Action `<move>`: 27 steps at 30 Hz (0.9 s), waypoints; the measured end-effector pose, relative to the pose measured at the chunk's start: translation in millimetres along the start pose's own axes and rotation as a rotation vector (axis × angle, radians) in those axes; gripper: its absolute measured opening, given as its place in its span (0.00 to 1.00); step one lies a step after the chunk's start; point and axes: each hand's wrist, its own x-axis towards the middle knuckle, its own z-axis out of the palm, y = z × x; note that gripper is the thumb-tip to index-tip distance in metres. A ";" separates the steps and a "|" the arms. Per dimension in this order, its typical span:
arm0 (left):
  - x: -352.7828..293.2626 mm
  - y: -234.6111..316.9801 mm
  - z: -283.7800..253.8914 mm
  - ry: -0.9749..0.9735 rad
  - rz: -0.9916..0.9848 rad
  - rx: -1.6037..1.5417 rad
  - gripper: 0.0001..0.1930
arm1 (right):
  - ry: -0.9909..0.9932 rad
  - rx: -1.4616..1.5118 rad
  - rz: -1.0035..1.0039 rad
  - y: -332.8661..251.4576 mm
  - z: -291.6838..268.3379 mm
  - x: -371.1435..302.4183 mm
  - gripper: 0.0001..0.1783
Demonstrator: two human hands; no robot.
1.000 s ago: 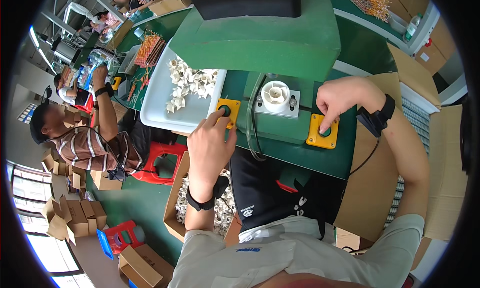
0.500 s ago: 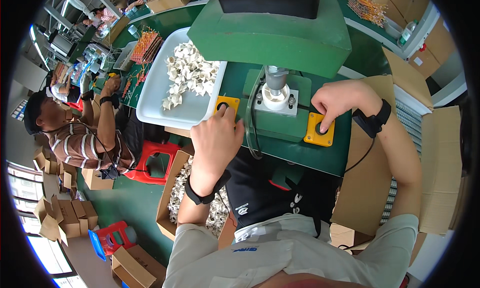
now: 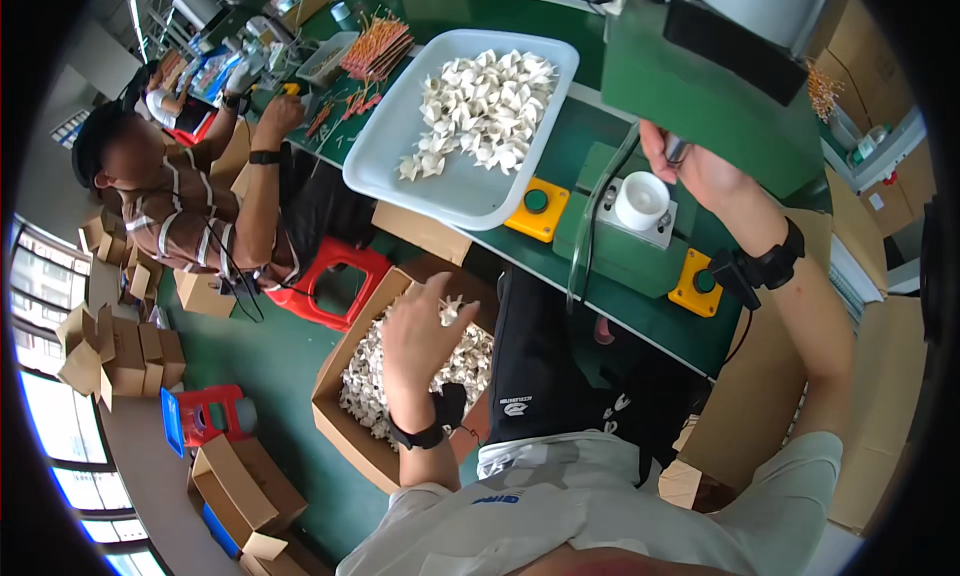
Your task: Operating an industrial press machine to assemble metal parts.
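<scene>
My left hand [image 3: 425, 336], fingers apart and holding nothing, hovers over a cardboard box [image 3: 345, 441] filled with small white pronged pieces [image 3: 368, 396]. My right hand [image 3: 715, 176] is under the green press head [image 3: 700, 96], its fingers closed around a grey metal end [image 3: 676, 150]. Whether that is the press ram or a loose part I cannot tell. Just below it, a white round cup [image 3: 641, 202] sits on a metal plate [image 3: 655, 236]. One yellow button box [image 3: 528, 222] stands to the left of the press base, another yellow button box [image 3: 690, 298] to its right.
A pale blue tray [image 3: 460, 208] with a pile of white pronged pieces stands left of the press. Orange sticks [image 3: 378, 48] lie beyond it. A co-worker [image 3: 190, 211] sits at the left near a red stool [image 3: 345, 266]. Open cartons [image 3: 780, 376] stand on my right.
Both hands have left the yellow buttons. My left hand moved down over the box; my right hand moved up beneath the press head. The view has shifted left.
</scene>
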 end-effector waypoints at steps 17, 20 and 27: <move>201.3 -82.4 34.2 -0.322 0.032 0.102 0.21 | 0.443 -1.024 0.171 -109.5 15.8 -158.7 0.09; 206.8 -90.3 22.0 -0.354 0.089 0.107 0.20 | 0.595 -1.122 0.294 -161.2 16.4 -233.3 0.08; 232.3 -106.2 49.2 -0.450 0.046 -0.018 0.18 | 1.180 -0.981 0.579 -175.8 -36.0 -380.7 0.16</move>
